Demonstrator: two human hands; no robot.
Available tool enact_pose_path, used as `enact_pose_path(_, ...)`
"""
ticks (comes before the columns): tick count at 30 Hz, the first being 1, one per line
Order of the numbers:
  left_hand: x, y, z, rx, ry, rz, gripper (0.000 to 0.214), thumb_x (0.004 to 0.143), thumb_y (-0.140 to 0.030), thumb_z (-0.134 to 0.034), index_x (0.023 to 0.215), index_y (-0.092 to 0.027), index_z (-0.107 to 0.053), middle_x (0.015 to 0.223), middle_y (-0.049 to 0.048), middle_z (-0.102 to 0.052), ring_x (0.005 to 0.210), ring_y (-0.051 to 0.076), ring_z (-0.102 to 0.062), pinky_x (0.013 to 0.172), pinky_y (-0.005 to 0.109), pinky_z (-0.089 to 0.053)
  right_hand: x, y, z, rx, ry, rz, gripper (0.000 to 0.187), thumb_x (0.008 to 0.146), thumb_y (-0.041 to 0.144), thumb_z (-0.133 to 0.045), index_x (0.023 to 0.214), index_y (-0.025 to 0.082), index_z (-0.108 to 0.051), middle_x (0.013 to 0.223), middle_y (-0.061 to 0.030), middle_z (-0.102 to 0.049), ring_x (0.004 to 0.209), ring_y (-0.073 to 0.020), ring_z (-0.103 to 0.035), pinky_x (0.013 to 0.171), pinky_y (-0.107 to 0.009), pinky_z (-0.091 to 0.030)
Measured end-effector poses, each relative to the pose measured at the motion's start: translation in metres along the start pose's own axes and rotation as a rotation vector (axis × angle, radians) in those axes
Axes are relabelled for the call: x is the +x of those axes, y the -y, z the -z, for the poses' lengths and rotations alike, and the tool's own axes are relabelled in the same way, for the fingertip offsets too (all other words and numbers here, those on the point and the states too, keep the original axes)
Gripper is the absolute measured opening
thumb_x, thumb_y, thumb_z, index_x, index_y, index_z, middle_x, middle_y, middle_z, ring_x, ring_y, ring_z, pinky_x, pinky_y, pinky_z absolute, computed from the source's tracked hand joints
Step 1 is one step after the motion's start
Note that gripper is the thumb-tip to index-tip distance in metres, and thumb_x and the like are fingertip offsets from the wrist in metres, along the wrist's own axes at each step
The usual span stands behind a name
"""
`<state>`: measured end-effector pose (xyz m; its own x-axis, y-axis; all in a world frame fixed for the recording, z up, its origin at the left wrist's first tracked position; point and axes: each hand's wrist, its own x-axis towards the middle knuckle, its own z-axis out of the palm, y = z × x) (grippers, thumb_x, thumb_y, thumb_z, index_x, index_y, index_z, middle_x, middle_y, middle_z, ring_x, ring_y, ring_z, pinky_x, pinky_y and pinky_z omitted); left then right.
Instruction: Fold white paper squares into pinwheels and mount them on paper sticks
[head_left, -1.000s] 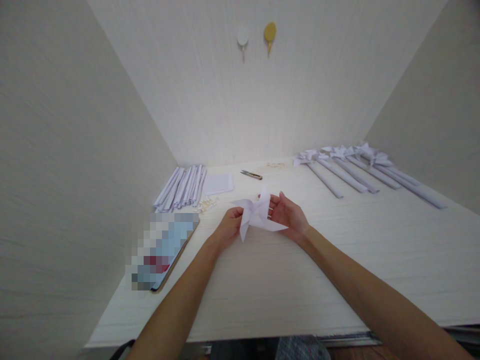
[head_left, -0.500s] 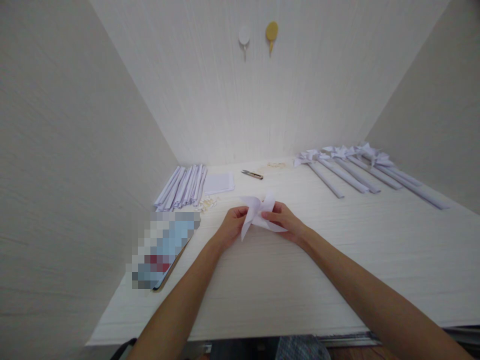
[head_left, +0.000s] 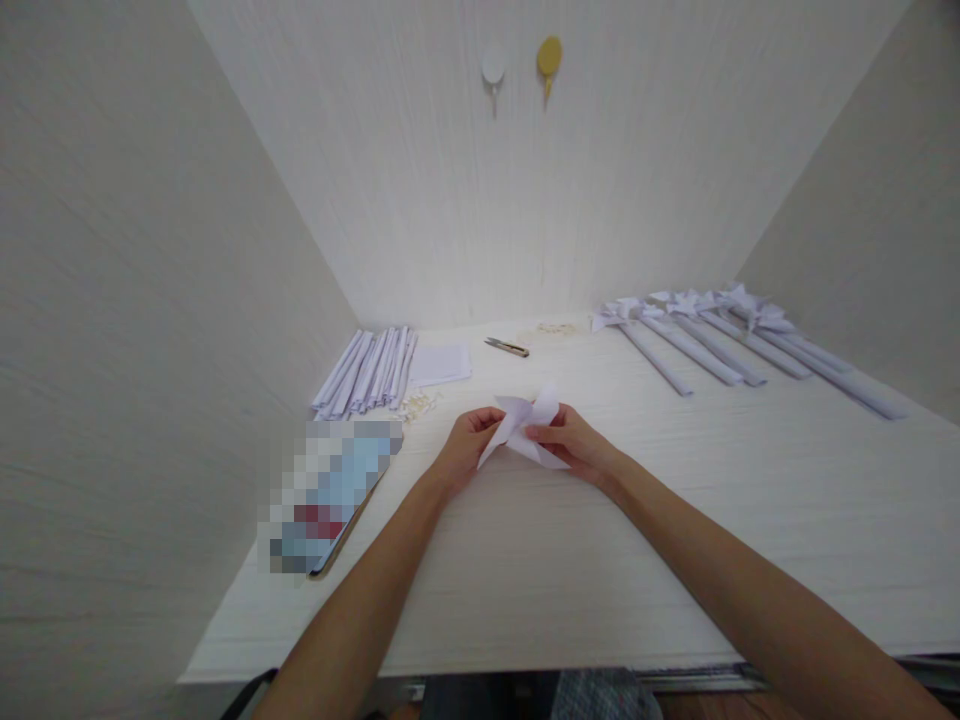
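A white folded paper pinwheel [head_left: 529, 428] is held just above the white table [head_left: 570, 560], near its middle. My left hand [head_left: 469, 448] pinches the pinwheel's left side with curled fingers. My right hand [head_left: 577, 442] grips it from the right, thumb and fingers pressed at its centre. Several paper flaps stick up and out between the two hands.
A bundle of rolled white paper sticks [head_left: 369, 372] lies at the back left beside flat paper sheets [head_left: 441, 364] and small pale pins [head_left: 417, 404]. Small snips [head_left: 507, 347] lie at the back. Several finished pinwheels on sticks [head_left: 712, 340] lie at the back right. A phone [head_left: 330, 495] lies at the left.
My right hand has closed from open fingers onto the pinwheel's centre. Both hands have lowered the pinwheel slightly toward the table, and its flaps are drawn closer together.
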<state>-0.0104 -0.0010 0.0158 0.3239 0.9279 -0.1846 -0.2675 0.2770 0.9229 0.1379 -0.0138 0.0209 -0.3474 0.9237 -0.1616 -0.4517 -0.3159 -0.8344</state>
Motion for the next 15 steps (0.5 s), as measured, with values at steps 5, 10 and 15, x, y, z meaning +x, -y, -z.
enact_pose_path(5,0.0007,-0.0002,0.0001,-0.004,-0.023,-0.026,0.030,0.046,-0.032,-0.075,0.061,-0.013,-0.058,0.055,-0.0023,-0.059,0.048,0.008,-0.049,0.051,0.021,-0.037,-0.0001,0.0004,0.0013,0.026,0.036,-0.024,0.024,0.047,0.014,-0.076,0.068,0.014,-0.064,0.064,0.0012,-0.066,0.058,-0.0096,-0.057,0.060,-0.023,-0.043)
enact_pose_path(10,0.0027,0.0012,0.0020,0.009,-0.029,-0.067,0.029,0.047,-0.031,-0.075,0.061,-0.013,-0.057,0.055,-0.0031,-0.058,0.048,0.007,-0.048,0.051,0.020,-0.036,0.0001,0.0007,0.0004,0.034,0.037,-0.010,0.023,0.046,0.013,-0.076,0.066,0.015,-0.064,0.062,0.0023,-0.065,0.057,-0.0090,-0.056,0.058,-0.023,-0.043)
enact_pose_path(15,0.0040,0.0033,0.0031,0.056,-0.031,-0.076,0.029,0.048,-0.032,-0.074,0.063,-0.014,-0.058,0.056,-0.0032,-0.058,0.049,0.008,-0.048,0.051,0.021,-0.036,0.0003,0.0006,-0.0011,-0.012,-0.014,-0.017,0.024,0.045,0.016,-0.076,0.066,0.016,-0.064,0.063,0.0022,-0.065,0.057,-0.0104,-0.057,0.058,-0.024,-0.043)
